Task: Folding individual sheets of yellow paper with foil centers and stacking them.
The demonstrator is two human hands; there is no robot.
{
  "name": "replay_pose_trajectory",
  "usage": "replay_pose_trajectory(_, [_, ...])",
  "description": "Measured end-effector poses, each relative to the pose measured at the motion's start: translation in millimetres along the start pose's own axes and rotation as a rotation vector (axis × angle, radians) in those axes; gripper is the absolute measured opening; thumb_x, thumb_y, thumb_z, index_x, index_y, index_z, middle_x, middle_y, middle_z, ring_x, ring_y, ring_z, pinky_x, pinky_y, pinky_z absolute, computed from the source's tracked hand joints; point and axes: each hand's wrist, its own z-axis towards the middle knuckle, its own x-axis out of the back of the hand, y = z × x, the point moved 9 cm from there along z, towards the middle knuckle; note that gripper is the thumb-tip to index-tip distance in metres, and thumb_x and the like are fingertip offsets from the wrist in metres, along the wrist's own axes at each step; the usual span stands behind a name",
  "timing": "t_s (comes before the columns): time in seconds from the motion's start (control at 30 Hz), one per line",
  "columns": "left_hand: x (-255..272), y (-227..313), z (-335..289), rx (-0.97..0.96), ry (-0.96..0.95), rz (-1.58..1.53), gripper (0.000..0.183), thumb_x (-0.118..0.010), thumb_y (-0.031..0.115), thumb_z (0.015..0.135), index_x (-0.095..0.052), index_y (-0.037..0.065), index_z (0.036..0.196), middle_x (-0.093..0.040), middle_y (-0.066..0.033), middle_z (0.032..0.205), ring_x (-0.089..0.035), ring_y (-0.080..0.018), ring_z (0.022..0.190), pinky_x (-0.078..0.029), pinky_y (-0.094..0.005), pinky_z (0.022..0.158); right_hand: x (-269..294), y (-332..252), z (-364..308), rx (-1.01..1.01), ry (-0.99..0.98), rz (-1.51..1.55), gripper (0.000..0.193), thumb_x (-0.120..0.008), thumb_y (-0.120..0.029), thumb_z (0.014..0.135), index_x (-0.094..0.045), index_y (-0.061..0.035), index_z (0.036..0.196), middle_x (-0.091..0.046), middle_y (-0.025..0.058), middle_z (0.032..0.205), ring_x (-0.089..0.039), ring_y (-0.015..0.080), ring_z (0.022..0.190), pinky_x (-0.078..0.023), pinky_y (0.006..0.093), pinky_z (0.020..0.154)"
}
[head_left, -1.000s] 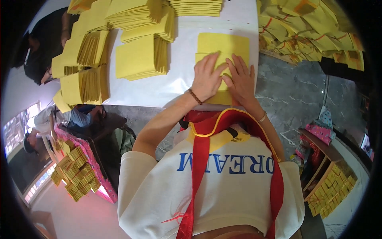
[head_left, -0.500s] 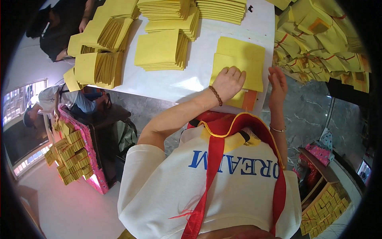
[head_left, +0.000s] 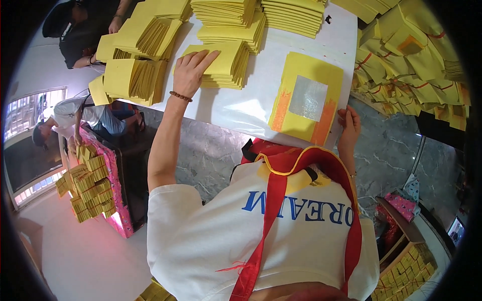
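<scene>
My left hand is at a stack of folded yellow paper sheets, its fingers over the top folded sheet and the thumb hidden. It appears closed on that sheet. My right hand is beside the table's right edge with loosely curled fingers and nothing visible in them. Close to it, a yellow paper sheet lies flat, with a silver square and orange patches on its face. I cannot tell whether other sheets lie under it.
More stacks of folded yellow paper stand along the white table. Large yellow bundles with red ties are piled at the right. Another person is at the far left, and a second person is by a pink-edged table with yellow bundles.
My left hand has moved left from the folded sheet in front of me to the stack. The flat sheet's silver square is now uncovered. My right hand has lowered slightly.
</scene>
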Motion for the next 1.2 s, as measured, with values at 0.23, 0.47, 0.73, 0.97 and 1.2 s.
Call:
replay_pose_trajectory(0.23, [-44.6, -0.3, -6.6, -0.065, -0.278, -0.084, 0.073, -0.056, -0.001, 0.072, -0.041, 0.032, 0.136, -0.054, -0.0046, 0.122, -0.05, -0.0241, 0.11, -0.039, -0.0376, 0.091, -5.0, 2.7, 0.7, 0.026, 0.008, -0.018, 0.024, -0.051, -0.015, 0.094, -0.058, -0.0024, 0.113, -0.063, 0.0055, 0.097, -0.058, 0.0121, 0.091, -0.044, 0.0252, 0.082])
replay_pose_trajectory(0.47, [-65.0, 11.1, -21.6, -0.117, -0.442, -0.082, 0.086, -0.057, -0.004, 0.07, -0.028, 0.033, 0.142, -0.035, -0.0097, 0.141, -0.034, -0.0288, 0.128, -0.028, -0.0481, 0.103, -8.1, 2.7, -1.0, 0.034, 0.0, -0.077, 0.023, -0.051, -0.012, 0.093, -0.058, -0.0007, 0.112, -0.062, 0.0055, 0.097, -0.056, 0.0121, 0.091, -0.043, 0.0249, 0.083])
replay_pose_trajectory(0.73, [-81.3, 14.3, -37.9, -0.011, -0.405, -0.229, 0.093, -0.067, 0.01, 0.06, -0.028, 0.03, 0.142, -0.023, -0.0164, 0.146, -0.023, -0.0364, 0.133, -0.015, -0.0567, 0.105, -6.2, 8.6, 0.2, 0.088, 0.005, -0.199, 0.025, -0.052, -0.012, 0.092, -0.058, 0.0006, 0.113, -0.061, 0.0053, 0.101, -0.054, 0.0115, 0.094, -0.042, 0.024, 0.084])
replay_pose_trajectory(0.97, [-68.5, 7.9, -26.6, -0.057, -0.472, -0.198, 0.093, -0.067, 0.008, 0.061, -0.027, 0.029, 0.142, -0.024, -0.0134, 0.147, -0.025, -0.0332, 0.133, -0.021, -0.0529, 0.105, -33.9, -44.5, -12.2, 0.403, -0.041, -0.474, 0.027, -0.063, -0.014, 0.084, -0.06, -0.0046, 0.11, -0.057, 0.008, 0.112, -0.052, 0.0199, 0.105, -0.04, 0.0312, 0.091])
replay_pose_trajectory(1.2, [-26.7, 27.9, 5.1, -0.116, -0.528, -0.129, 0.093, -0.072, 0.011, 0.065, -0.025, 0.029, 0.143, -0.026, -0.012, 0.146, -0.028, -0.0335, 0.131, -0.022, -0.0521, 0.106, -58.2, -57.3, -25.6, 0.674, -0.21, -0.83, 0.021, -0.07, -0.018, 0.075, -0.066, -0.0114, 0.095, -0.053, 0.0105, 0.117, -0.051, 0.0276, 0.108, -0.039, 0.0379, 0.093])
